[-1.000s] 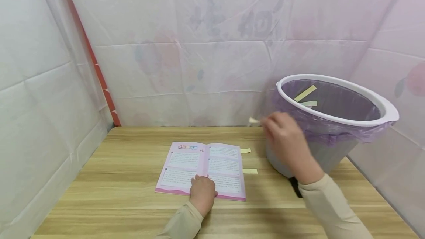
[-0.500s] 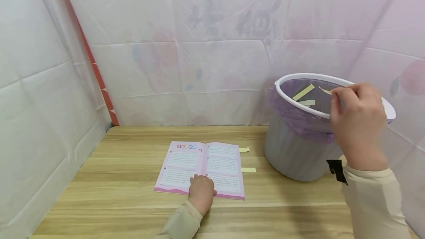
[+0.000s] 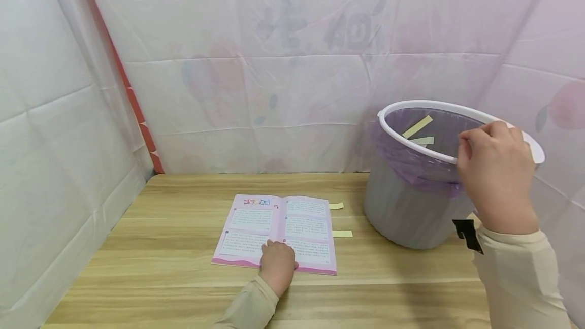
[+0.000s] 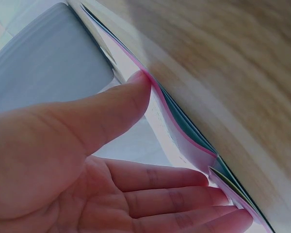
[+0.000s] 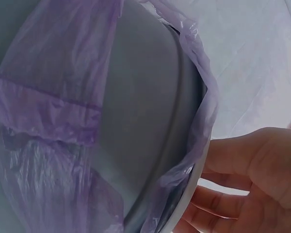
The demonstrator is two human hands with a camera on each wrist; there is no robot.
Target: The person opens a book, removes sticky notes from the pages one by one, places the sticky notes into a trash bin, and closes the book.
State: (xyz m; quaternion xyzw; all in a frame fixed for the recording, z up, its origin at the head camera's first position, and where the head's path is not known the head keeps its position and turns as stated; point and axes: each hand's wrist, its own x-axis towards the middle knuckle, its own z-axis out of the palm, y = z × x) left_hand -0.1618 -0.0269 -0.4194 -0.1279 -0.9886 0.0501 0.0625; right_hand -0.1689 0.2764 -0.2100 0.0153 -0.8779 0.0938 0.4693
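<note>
An open pink booklet (image 3: pixel 311 222) with printed text lies on the wooden table. My left hand (image 3: pixel 278 263) rests on its lower edge near the fold. In the left wrist view the thumb (image 4: pixel 136 97) touches the page edge and the other fingers (image 4: pixel 165 179) lie straight against the pages. My right hand (image 3: pixel 498 171) is over the near right rim of a grey bin (image 3: pixel 411 212), with no strip showing at its fingers. In the right wrist view the bin's rim hides those fingertips. Yellow paper strips (image 3: pixel 418 127) show inside the bin.
Two yellow tabs, an upper tab (image 3: pixel 336 206) and a lower tab (image 3: pixel 343 234), stick out from the booklet's right side. A purple bag (image 3: pixel 407 166) lines the bin under its white rim (image 3: pixel 457 106). Pale sheeting (image 3: pixel 274 90) encloses the table (image 3: pixel 160 248).
My right hand has moved right from beside the booklet to above the bin. The small pale strip once in its fingers no longer shows there. The left hand has stayed put.
</note>
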